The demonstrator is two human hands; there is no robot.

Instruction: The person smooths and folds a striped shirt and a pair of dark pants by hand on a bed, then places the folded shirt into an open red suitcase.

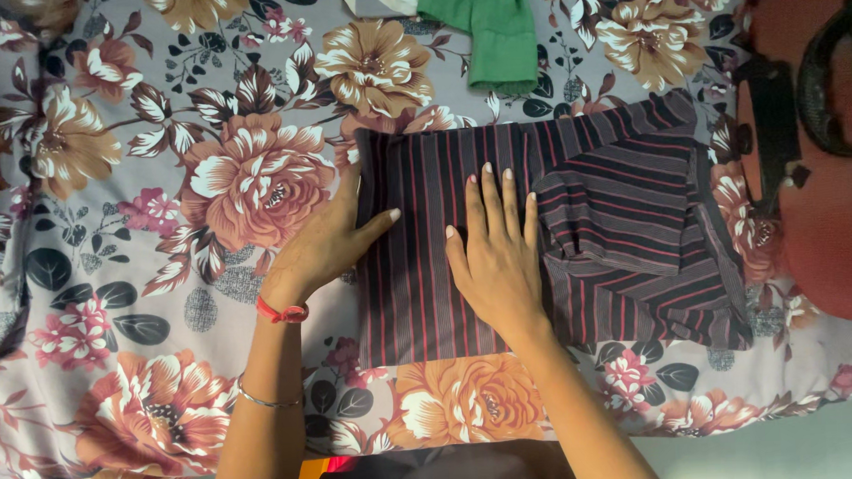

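Note:
A dark shirt with thin red stripes [624, 233] lies folded flat on a floral bedsheet [141, 183]. My right hand [497, 256] presses palm-down on the middle of the shirt, fingers spread and pointing away from me. My left hand [327, 243] rests at the shirt's left edge, its thumb lying on the fabric and the fingers along the fold. A red band and a thin bangle sit on my left wrist. Neither hand grips anything.
A folded green garment [489, 29] lies at the far edge of the bed. A reddish-orange bag with dark straps [820, 160] sits at the right. The bed's near edge runs along the bottom of the view.

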